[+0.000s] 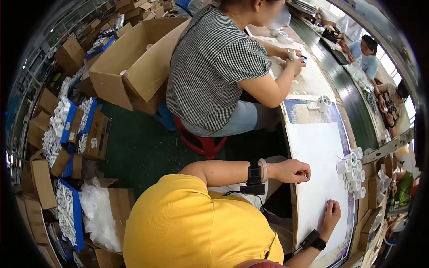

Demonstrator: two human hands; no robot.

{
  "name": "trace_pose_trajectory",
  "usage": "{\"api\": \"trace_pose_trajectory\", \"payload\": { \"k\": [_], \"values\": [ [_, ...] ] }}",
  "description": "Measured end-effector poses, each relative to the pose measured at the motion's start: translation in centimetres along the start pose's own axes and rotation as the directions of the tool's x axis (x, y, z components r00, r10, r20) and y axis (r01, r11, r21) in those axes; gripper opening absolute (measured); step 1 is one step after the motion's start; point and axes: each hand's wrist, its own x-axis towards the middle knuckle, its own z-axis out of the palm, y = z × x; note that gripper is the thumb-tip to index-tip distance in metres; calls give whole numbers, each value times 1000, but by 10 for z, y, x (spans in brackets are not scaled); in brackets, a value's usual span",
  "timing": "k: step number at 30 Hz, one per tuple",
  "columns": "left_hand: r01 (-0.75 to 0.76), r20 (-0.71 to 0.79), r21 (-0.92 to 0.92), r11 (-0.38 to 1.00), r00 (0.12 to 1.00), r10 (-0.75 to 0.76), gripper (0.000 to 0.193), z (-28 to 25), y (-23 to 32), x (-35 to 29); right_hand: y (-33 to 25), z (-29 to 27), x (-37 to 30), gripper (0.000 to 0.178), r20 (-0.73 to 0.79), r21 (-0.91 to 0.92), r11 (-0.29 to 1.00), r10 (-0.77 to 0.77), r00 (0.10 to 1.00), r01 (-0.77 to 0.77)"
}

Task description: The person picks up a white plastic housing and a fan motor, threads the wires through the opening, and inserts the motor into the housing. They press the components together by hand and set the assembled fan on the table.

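Bright, even daylight fills the scene, strongest from the windows [393,67] at 2 o'clock, which blow out to white. The white sheet [319,169] on the surface [313,80] at 3 o'clock reflects brightly without hard glare. Shadows are soft; the floor [138,147] under the seats is darkest. Fisheye distortion bends the surface edge and cardboard boxes [134,62] toward the rim, with a black vignette all round. Focus is fair centrally, softer and smeared at the edges.

A person in a checked shirt [214,67] is sitting on a red stool [203,144]. A big open cardboard box [134,62] is standing on the green floor [138,152]. Clear plastic bags [100,210] are spilling from another box
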Motion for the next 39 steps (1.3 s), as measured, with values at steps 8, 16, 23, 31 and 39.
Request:
{"api": "trace_pose_trajectory", "payload": {
  "k": [8, 16, 23, 31, 39],
  "values": [
    [-96, -394, 276, 957, 896, 203, 10, -50, 8, -80, 6, -1, 7, 21, -21, -10, 1000, 6, 1000, -7],
    [156, -894, 441, 884, 167, 417, 9, -225, 75, -264, 16, -6, 9, 21, -34, 9, 1000, 17, 999, -17],
    [711, -750, 449, 541, -29, 661, 27, -368, 95, -339, 15, -13, 17, 22, -25, -13, 999, 34, 999, -34],
    [799, -780, 488, 351, 220, 585, 35, -315, 94, -298, 4, -9, 22, 17, 56, -83, 996, 49, 997, -45],
    [615, -875, 467, 635, 218, 433, 29, -252, 74, -287, -30, 14, 40, 15, 137, -249, 961, -89, 987, 121]
  ]
}}
